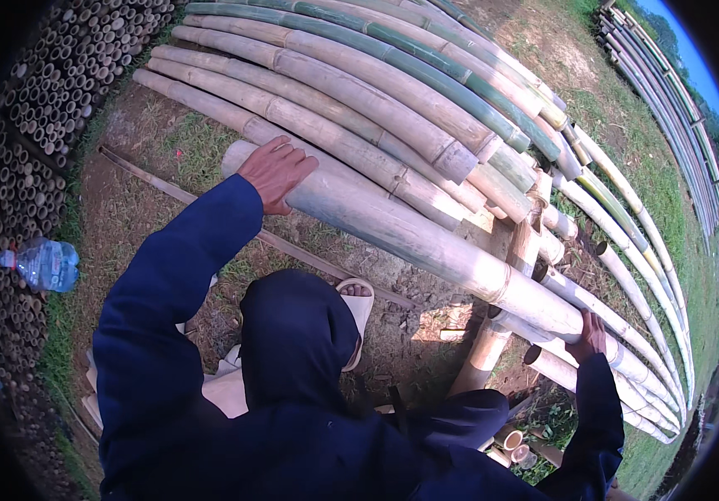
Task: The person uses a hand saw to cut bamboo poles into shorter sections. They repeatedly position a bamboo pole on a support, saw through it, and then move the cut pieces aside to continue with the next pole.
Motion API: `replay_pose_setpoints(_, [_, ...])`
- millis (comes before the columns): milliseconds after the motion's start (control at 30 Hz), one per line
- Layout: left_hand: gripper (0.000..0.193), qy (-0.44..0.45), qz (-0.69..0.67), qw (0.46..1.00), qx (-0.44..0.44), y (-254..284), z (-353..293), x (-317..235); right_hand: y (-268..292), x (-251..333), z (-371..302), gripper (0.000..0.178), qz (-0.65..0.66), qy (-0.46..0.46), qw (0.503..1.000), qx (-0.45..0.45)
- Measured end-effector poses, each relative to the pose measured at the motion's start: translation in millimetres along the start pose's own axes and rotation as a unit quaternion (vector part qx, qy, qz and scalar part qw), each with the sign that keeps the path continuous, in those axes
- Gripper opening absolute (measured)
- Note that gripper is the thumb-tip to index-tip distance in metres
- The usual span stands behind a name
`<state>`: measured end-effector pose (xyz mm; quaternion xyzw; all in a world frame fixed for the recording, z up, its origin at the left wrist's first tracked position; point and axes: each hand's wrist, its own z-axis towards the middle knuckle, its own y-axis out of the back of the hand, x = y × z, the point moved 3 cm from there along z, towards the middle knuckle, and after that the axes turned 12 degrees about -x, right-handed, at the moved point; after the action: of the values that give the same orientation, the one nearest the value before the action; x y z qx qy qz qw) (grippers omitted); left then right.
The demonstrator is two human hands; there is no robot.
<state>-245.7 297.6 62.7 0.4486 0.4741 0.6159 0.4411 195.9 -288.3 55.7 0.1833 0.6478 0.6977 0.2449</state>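
Note:
A thick, pale bamboo pole (401, 234) slants across the view in front of me, from upper left down to the right. My left hand (278, 174) is closed over its top near the left end, fingers curled round the far side. Further along, my right hand (591, 338) grips the same pole from the near side, its fingers partly hidden. The pole passes over a crosswise bamboo support (480, 359). Beyond it lies a row of long bamboo poles (317, 100), mostly pale with a few green. More poles (572, 371) lie under and beside my right hand.
Stacked cut bamboo (50, 100) shows its round ends along the left. A clear plastic bottle (46, 265) lies beside that stack. A thin bamboo strip (154, 181) crosses the ground near my sandalled foot (358, 313). Another pile of poles (668, 108) stands at the far right.

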Motion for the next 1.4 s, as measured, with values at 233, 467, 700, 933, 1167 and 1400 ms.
replay_pose_setpoints(233, [0.101,0.163,0.213,0.958,0.099,44.6,-80.6,111.3,9.7,155.6,45.9,0.073,0.025,0.119,0.991,-0.054])
replay_pose_setpoints(467, [0.063,-0.018,-0.021,0.982,-0.189,98.9,51.3,-21.8,-38.2,341.5,124.5,0.052,0.077,0.191,0.974,-0.099])
replay_pose_setpoints(700, [0.096,-0.018,-0.195,0.968,0.156,2.2,183.8,-262.5,-97.8,414.7,163.5,0.038,0.118,0.064,0.974,-0.181])
replay_pose_setpoints(933, [0.100,-0.075,-0.142,0.945,0.283,-36.0,215.2,-285.9,-87.1,383.7,73.0,0.055,0.248,0.178,0.926,-0.220])
replay_pose_setpoints(1167, [0.099,-0.073,-0.169,0.954,0.238,-57.7,215.1,-283.3,-47.3,242.3,-62.6,0.055,0.314,-0.057,0.927,-0.196])
replay_pose_setpoints(1400, [0.101,-0.089,-0.142,0.957,0.238,-59.7,211.2,-271.8,-25.9,78.3,-75.8,0.091,0.177,-0.143,0.940,-0.253])
